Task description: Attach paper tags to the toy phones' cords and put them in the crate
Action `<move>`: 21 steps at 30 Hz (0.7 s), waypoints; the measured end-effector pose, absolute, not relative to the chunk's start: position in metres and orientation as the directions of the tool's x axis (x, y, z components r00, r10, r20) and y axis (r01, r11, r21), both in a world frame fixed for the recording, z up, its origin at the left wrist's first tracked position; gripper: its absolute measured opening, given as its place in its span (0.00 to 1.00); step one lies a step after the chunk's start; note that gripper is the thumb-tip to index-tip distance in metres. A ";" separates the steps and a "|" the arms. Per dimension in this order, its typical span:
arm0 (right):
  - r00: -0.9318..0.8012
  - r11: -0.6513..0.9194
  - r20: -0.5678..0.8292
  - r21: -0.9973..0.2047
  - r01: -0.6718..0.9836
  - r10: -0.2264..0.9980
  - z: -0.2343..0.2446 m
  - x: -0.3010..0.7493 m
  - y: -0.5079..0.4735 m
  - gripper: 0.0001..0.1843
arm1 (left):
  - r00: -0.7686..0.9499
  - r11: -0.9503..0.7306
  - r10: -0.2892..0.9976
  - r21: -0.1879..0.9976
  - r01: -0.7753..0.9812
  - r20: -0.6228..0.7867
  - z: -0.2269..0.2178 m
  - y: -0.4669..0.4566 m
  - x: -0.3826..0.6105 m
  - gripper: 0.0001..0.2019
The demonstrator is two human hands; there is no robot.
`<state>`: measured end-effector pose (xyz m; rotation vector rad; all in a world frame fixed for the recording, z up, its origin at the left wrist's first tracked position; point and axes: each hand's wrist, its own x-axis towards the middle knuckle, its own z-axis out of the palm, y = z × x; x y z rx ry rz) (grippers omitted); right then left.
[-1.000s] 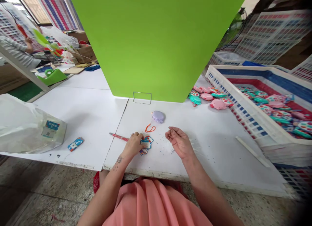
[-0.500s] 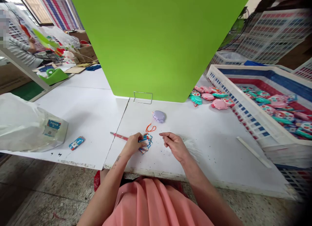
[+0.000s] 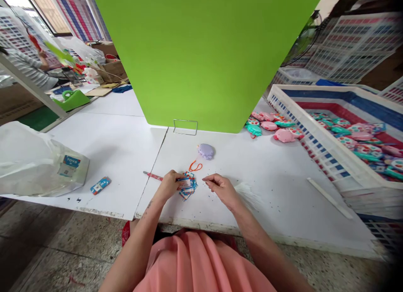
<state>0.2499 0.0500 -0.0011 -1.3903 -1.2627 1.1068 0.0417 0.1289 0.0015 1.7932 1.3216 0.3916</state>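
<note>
My left hand [image 3: 169, 186] is closed with thumb and fingertips on a blue, white and red printed card tag [image 3: 185, 182], over a fanned stack of similar tags. My right hand [image 3: 222, 189] hovers just right of the stack, thumb and forefinger pinched; whatever they hold is too small to make out. Beyond both hands lies a small purple toy [image 3: 205, 151] shaped like an animal, with an orange cord loop [image 3: 195, 166] in front of it. A red patterned strip with a grey tip [image 3: 153, 175] lies partly behind my left hand.
White fine strands [image 3: 248, 193] lie right of my right hand. A green panel [image 3: 201, 65] rises behind, a wire stand [image 3: 185, 127] at its foot. Pink and teal toys [image 3: 285, 135] lie beside a white crate [image 3: 317, 153]. A plastic bag [image 3: 34, 161] stands left; a person sits far left.
My left hand has shifted slightly left, showing more of the top tag. My right hand has moved a little left, its fingertips pinched closer together. The purple toy stays put.
</note>
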 end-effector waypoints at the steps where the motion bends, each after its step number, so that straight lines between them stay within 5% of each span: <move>1: 0.063 -0.053 -0.044 -0.986 0.157 0.997 -0.001 0.250 0.050 0.11 | 0.388 -0.078 0.894 0.776 0.625 -0.223 0.002 0.129 0.041 0.14; 10: 0.063 -0.054 -0.045 -0.985 0.161 0.997 -0.001 0.248 0.049 0.08 | 0.355 -0.064 0.913 0.792 0.607 -0.199 0.006 0.130 0.038 0.05; 21: 0.073 0.051 0.070 -0.971 0.235 0.995 0.008 0.236 0.051 0.09 | 0.309 -0.142 0.948 0.768 0.624 -0.076 0.022 0.124 0.044 0.09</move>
